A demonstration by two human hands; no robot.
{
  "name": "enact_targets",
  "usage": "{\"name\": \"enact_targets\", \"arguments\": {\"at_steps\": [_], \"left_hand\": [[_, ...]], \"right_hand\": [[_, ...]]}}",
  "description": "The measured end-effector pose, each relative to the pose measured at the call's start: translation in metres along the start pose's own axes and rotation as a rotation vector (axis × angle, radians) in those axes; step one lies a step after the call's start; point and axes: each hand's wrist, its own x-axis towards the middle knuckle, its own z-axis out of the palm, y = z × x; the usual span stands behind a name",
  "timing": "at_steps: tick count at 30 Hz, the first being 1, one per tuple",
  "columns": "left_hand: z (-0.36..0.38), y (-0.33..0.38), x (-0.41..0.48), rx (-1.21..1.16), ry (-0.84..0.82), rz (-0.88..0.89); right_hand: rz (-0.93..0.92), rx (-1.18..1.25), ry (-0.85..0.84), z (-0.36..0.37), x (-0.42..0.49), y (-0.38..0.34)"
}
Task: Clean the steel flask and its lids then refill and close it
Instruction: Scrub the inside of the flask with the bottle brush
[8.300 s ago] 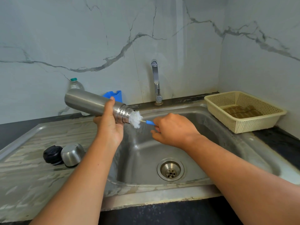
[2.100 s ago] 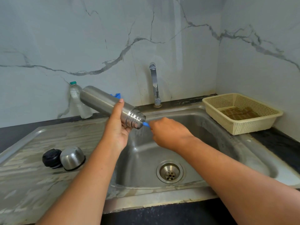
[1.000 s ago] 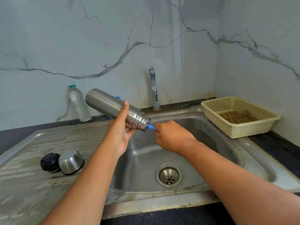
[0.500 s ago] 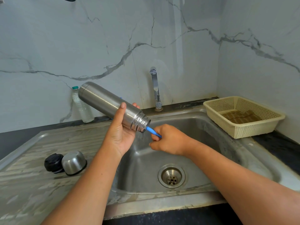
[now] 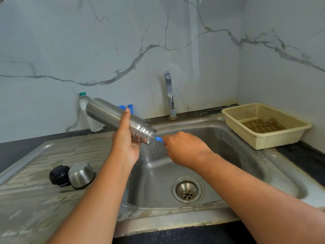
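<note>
My left hand grips the steel flask near its threaded neck, holding it tilted with the mouth down to the right over the sink basin. My right hand holds the blue handle of a bottle brush whose bristles are inside the flask mouth. Water spills from the mouth into the basin. The black inner lid and the steel cup lid lie side by side on the draining board at the left.
A tap stands behind the basin, its drain at the middle. A cream plastic basket sits at the right corner. A clear plastic bottle and a blue object stand against the marble wall behind the flask.
The brush went from outside the flask mouth to deep inside it. The flask tilted mouth-down, and water now pours from it. Both lids stayed put.
</note>
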Motion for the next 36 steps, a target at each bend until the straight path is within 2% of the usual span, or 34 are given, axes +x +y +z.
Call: {"name": "enact_targets", "arguments": {"at_steps": [4, 8, 13, 15, 18, 25, 28, 31, 36], "left_hand": [[-0.016, 0.017, 0.011, -0.075, 0.1, 0.04], [-0.003, -0.001, -0.002, 0.1, 0.015, 0.013], [-0.008, 0.02, -0.001, -0.037, 0.076, 0.07], [-0.009, 0.016, -0.004, 0.032, 0.09, 0.077], [0.005, 0.001, -0.016, 0.163, 0.024, 0.068], [0.008, 0.003, -0.024, 0.006, -0.27, -0.037], [0.008, 0.006, -0.024, 0.008, -0.307, 0.009], [0.005, 0.006, -0.021, -0.013, -0.37, 0.031], [0.004, 0.004, -0.018, -0.075, -0.273, 0.007]], "right_hand": [[-0.045, -0.018, -0.048, -0.002, -0.004, 0.007], [-0.029, 0.018, -0.049, 0.002, 0.001, -0.002], [-0.062, 0.002, -0.063, -0.003, -0.006, 0.012], [-0.063, 0.008, -0.063, -0.001, -0.004, 0.006], [-0.019, 0.063, -0.037, 0.002, 0.002, 0.0], [0.114, 0.301, 0.088, 0.003, -0.001, 0.024], [0.111, 0.465, 0.119, 0.005, -0.001, 0.023], [0.078, 0.567, 0.08, 0.005, -0.003, 0.018], [0.007, 0.49, 0.015, 0.003, -0.005, 0.007]]}}
